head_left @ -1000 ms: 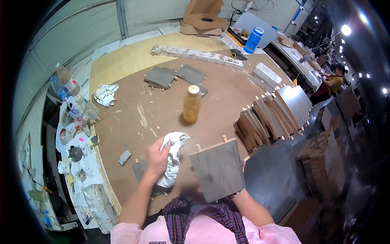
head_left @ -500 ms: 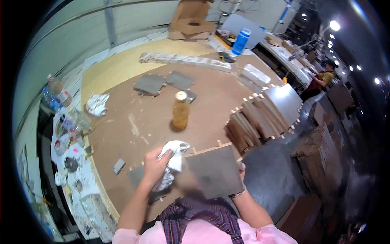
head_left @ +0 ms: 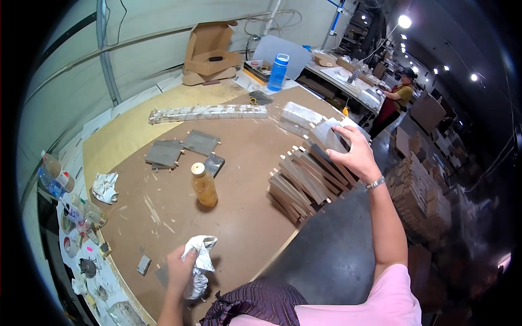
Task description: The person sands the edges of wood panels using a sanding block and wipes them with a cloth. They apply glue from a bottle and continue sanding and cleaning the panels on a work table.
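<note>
My left hand (head_left: 178,266) is closed round a crumpled white rag (head_left: 202,252) at the table's near edge. Part of a grey panel (head_left: 162,274) shows beside that hand, mostly hidden. My right arm stretches out to a leaning row of flat panels (head_left: 304,176) with small wooden pegs on their edges. At the row's far end my right hand (head_left: 354,153) has thumb and fingers spread apart over a pale grey panel (head_left: 324,133). A capped bottle of yellowish liquid (head_left: 204,187) stands mid-table, with several grey pegged panels (head_left: 201,142) lying behind it.
A long whitish-stained bar (head_left: 209,113) and a shorter white block (head_left: 302,115) lie farther back. A blue bottle (head_left: 278,73) and an open cardboard box (head_left: 211,57) stand at the back. Bottles (head_left: 54,182) crowd the left edge. Stacked cardboard (head_left: 416,190) and a person (head_left: 394,103) are at right.
My right hand has moved from the grey panel in front of me out to the row at right; that panel is no longer before me. My left hand keeps the rag. The view has shifted right.
</note>
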`<state>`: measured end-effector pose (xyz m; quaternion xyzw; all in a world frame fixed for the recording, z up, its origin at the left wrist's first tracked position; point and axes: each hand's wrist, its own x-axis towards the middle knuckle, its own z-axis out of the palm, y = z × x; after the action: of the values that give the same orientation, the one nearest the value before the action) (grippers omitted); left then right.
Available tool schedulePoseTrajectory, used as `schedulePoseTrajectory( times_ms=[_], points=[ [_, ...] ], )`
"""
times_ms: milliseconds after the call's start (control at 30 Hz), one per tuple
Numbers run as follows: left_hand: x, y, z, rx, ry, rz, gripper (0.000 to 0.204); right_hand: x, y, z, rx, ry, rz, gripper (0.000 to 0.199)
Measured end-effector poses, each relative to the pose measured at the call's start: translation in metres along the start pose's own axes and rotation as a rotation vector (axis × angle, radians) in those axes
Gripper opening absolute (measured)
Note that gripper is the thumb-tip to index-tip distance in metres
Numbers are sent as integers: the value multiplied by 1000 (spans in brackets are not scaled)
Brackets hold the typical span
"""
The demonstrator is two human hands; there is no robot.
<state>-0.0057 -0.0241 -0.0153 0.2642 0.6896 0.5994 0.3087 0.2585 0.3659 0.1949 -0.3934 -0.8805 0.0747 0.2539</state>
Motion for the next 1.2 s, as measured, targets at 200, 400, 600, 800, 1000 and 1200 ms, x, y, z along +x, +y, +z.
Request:
schedulePoseTrajectory(
  times_ms=[200,400,600,800,1000,1200],
  points=[
    [-16,30,-19,28,156,80,18,5,7,36,-141,55,-76,66],
    [-42,10,-102,47,515,30,23,-67,-120,83,762,-332,-156,41],
    [-107,-78,-109,321,478,-192,37,-206,-189,257,944,-1312,6,56],
    [-124,-88,-74,194,561,-271,27,-247,-243,294,1028,-1293,113,59],
    [-114,-69,-58,-583,458,-409,22,-252,-228,294,1205,-1229,507,35],
    [-59,-59,-47,-93,263,-138,43,-217,-188,252,1591,-1004,866,31]
  ],
)
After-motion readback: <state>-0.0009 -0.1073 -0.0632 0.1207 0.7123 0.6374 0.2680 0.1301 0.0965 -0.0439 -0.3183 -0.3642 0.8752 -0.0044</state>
